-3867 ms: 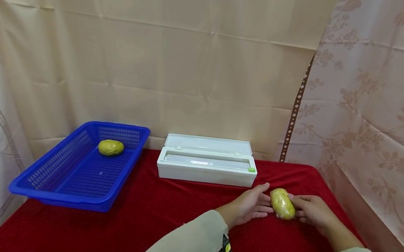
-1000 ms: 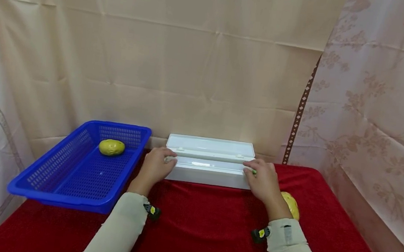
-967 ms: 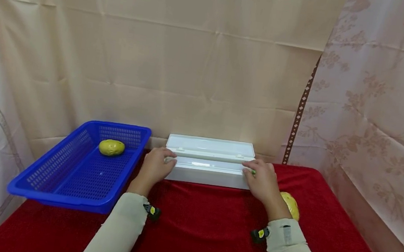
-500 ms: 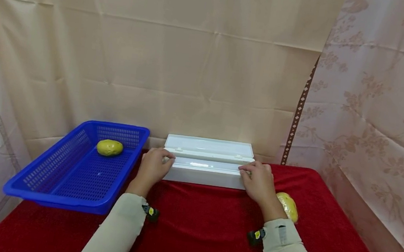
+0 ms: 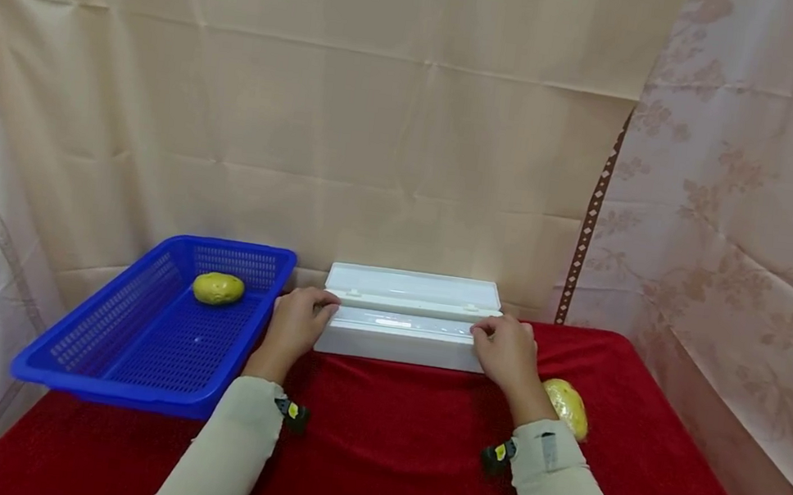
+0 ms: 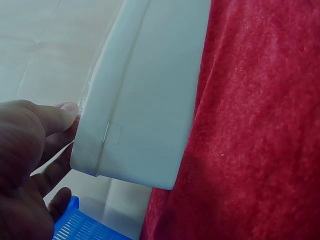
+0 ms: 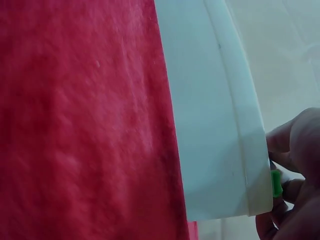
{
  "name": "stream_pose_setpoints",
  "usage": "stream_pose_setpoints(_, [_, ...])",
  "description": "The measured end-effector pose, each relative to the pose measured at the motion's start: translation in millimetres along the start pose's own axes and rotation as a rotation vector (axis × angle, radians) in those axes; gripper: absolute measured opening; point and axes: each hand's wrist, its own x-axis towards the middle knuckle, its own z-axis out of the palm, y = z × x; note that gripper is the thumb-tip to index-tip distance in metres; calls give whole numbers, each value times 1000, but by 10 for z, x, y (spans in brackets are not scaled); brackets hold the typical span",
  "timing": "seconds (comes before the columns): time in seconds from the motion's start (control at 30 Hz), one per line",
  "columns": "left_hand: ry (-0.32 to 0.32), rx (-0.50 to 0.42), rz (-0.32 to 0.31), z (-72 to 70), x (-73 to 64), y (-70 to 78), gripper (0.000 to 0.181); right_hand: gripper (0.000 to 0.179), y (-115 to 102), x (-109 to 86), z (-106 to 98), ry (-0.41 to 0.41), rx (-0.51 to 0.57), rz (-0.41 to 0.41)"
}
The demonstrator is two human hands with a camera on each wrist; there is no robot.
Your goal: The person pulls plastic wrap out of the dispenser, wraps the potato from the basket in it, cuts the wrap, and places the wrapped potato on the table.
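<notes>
A white cling film dispenser (image 5: 399, 347) stands at the back of the table with its lid (image 5: 414, 286) raised. Thumb and index finger of my left hand (image 5: 296, 324) pinch the clear cling film (image 5: 402, 322) at the left end of the opening. At the right end my right hand (image 5: 508, 355) pinches the film likewise. Its fingers hide the green slider (image 7: 276, 183) in the head view, but the right wrist view shows it beside them. A film-wrapped potato (image 5: 568, 406) lies right of my right wrist.
A blue plastic basket (image 5: 119, 388) stands on the left, holding another yellow potato (image 5: 218, 288). Red cloth (image 5: 386, 453) covers the table. A beige curtain (image 5: 410, 134) hangs close behind the dispenser, with a patterned one on the right.
Earlier both hands were at the wrapped potato on the right; it now lies free and they are at the dispenser. Over the last second both hands have shifted slightly left.
</notes>
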Motion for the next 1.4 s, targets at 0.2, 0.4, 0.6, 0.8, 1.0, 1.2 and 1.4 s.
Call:
stream_pose_setpoints(0.2, [83,-28,16,31,5,6,15,17,16,115,-10,-43,-32,-22])
stream_pose_setpoints(0.4, [58,-80,-31,62,12,13,21,21,94,186,17,-5,38,-48])
stream_pose_setpoints(0.6, [-4,-46,-70,65,10,41,35,31,163,147,-41,4,172,-62])
stream_pose_setpoints(0.8, [9,22,-81,91,11,51,17,24,170,128,-83,10,147,-30])
stream_pose_setpoints(1.0, [39,41,-77,105,2,37,19,18,157,128,-109,27,134,11])
stream_pose_setpoints(1.2, [67,20,-83,86,3,39,17,17,141,61,-105,95,136,13])
stream_pose_setpoints(1.4, [103,-20,-43,54,0,32,16,15,128,27,-97,154,135,-13])
